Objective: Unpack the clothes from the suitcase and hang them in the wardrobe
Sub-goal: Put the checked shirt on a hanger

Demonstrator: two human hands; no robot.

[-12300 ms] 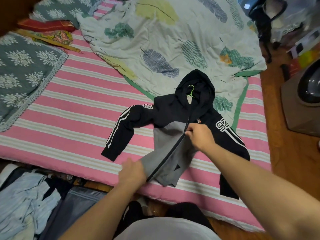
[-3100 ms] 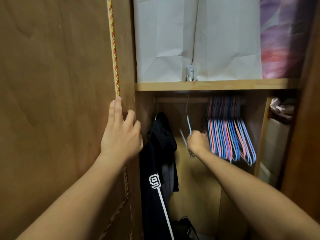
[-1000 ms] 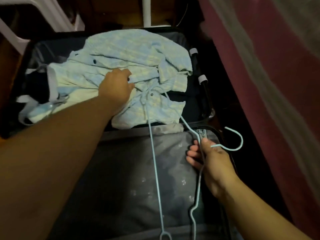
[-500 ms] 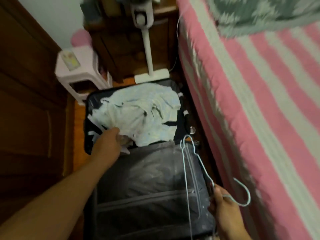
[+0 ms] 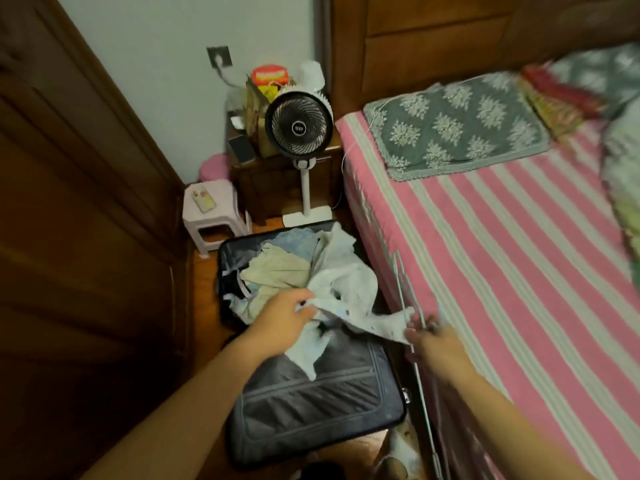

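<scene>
Lifted out of the suitcase [image 5: 311, 403] since half a second ago, a pale blue shirt [image 5: 346, 289] now stretches between both hands, where before it lay heaped in the far half of the case. At that earlier moment the left hand [image 5: 284, 318] was only reaching into the pile; it now grips a bunch of the fabric above the hinge line, fingers curled round the cloth. Closed on a light blue wire hanger [image 5: 403, 289], the right hand [image 5: 433, 337] also appears to pinch the shirt's near corner, though blur hides the exact hold. That hanger has swung from above the suitcase's right edge to slant across the near edge of the bed [image 5: 485, 271], its pink-and-white striped sheet beneath it. Cream and darker clothes [image 5: 277, 271] remain in the suitcase's far half on the floor beside the bed. A white pedestal fan [image 5: 299, 124] stands just past the case's far edge, a pink stool [image 5: 214, 209] at its far left corner, and a green patterned pillow [image 5: 457, 126] lies at the head of the bed.
</scene>
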